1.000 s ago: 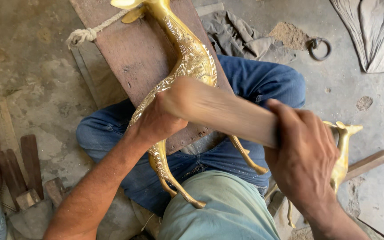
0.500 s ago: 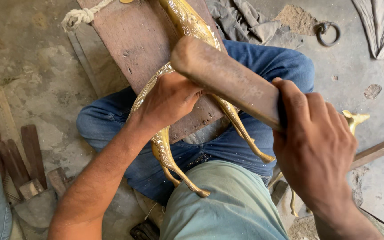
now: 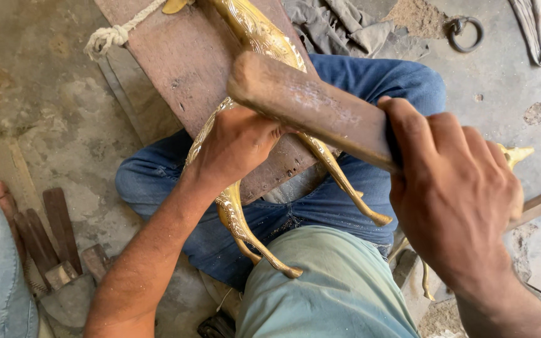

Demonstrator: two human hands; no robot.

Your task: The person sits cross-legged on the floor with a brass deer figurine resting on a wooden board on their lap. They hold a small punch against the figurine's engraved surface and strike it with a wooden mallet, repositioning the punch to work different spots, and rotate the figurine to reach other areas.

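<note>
A: Right hand (image 3: 455, 200) nearest us, clenched round a thick wooden mallet (image 3: 311, 106)?

B: Yes. Left hand (image 3: 236, 147) grips the brass deer figure (image 3: 255, 28) at its body, pinning it on the wooden plank (image 3: 176, 69) across the lap.

A: Handling?

B: Looks heavy, stiff, slick metal; thin legs (image 3: 345, 184) seem bendable, so hold the body.

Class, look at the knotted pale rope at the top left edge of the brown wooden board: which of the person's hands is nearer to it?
Left. The left hand grips the golden metal animal figure on the board, below the knotted rope. The right hand holds the wooden mallet, far right.
</note>
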